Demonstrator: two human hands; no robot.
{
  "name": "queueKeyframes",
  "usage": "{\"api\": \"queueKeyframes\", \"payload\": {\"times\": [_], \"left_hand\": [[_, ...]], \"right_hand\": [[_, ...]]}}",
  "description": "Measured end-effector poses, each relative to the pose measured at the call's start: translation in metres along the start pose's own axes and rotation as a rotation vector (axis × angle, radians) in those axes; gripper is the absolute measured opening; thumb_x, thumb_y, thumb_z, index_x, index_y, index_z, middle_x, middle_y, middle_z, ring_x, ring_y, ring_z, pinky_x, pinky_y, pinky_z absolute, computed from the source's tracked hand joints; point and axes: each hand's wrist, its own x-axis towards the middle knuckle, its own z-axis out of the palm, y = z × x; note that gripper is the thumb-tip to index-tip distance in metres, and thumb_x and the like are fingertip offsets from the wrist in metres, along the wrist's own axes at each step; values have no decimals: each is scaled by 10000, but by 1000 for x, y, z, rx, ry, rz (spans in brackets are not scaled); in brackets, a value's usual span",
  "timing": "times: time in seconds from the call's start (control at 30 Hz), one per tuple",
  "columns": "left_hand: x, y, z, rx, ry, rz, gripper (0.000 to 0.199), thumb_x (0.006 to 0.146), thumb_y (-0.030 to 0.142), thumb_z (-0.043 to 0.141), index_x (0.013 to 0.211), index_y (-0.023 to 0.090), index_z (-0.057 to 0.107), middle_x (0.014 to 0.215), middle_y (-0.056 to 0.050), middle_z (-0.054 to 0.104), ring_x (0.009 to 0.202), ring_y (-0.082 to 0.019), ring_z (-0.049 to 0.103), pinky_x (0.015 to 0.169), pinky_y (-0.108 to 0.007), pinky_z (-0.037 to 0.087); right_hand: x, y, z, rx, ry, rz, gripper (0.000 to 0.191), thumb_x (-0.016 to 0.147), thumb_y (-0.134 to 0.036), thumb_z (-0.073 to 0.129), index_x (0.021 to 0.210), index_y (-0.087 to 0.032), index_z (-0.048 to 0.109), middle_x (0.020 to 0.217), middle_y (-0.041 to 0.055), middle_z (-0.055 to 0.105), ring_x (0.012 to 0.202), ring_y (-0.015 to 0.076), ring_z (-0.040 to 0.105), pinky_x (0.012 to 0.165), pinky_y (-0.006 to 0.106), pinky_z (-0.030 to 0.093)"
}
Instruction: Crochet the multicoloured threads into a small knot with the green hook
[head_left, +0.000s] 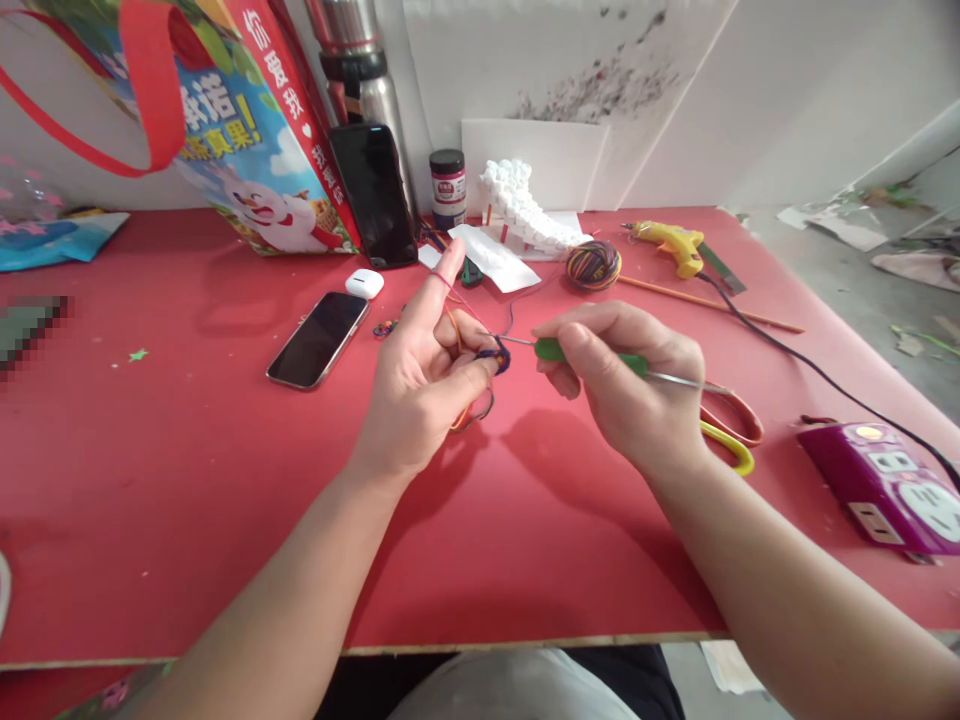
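My left hand (427, 385) pinches a small dark multicoloured crocheted piece (501, 356) between thumb and fingers, its index finger raised with yarn looped around it. Between my right hand's (634, 375) thumb and fingers is a crochet hook with a green handle (551, 350). The hook's thin metal tip reaches the crocheted piece. A ball of multicoloured yarn (593, 266) lies behind my hands, with a strand running from it toward my left hand.
On the red table (247, 520) lie a phone (319, 340), a white earbud case (365, 284), scissors (731, 445), a purple power strip (885, 485) and a yellow glue gun (675, 245). At the back stand a dark phone (375, 195), a jar (448, 190) and a gift bag (262, 140).
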Motion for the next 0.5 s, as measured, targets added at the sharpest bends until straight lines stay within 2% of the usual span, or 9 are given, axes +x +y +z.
{"api": "queueKeyframes", "payload": {"times": [0.13,0.2,0.27,0.33,0.43,0.5], "left_hand": [[-3,-2,8,-11,43,-11,812,797,136,881,1550,293,622,817,23,661,672,-122,533,558,-261,441],[-4,-4,10,-32,31,-46,788,813,152,874,1550,264,621,822,25,665,669,-116,522,571,-265,436],[-5,-4,12,-68,13,-76,786,819,149,855,1560,241,612,817,29,658,698,-118,546,620,-267,463],[-4,-4,11,-114,-1,-117,814,801,146,842,1572,236,599,812,35,641,724,-125,571,650,-269,480],[-3,-1,6,-172,-49,-197,845,751,141,836,1560,238,611,834,33,648,736,-128,584,642,-265,478],[-2,2,4,-187,-83,-231,825,723,122,836,1520,224,648,834,32,650,748,-122,587,649,-250,480]], "right_hand": [[-12,6,7,-345,13,-322,118,1052,-280,705,1108,-230,796,937,65,788,763,180,698,742,354,603],[-15,11,12,-336,75,-313,154,1055,-317,708,1161,-232,779,971,72,778,793,190,705,775,370,611],[-15,16,17,-190,146,-177,201,1046,-403,732,1166,-246,772,936,44,761,735,164,673,743,348,601],[-11,17,20,61,156,31,260,1013,-493,770,1099,-248,783,826,8,727,665,138,633,680,311,574],[0,14,19,433,73,339,365,963,-586,793,929,-222,787,687,-21,666,522,91,498,545,265,491],[7,10,13,551,6,448,395,910,-576,843,814,-201,765,626,-35,631,454,62,384,471,245,414]]}}
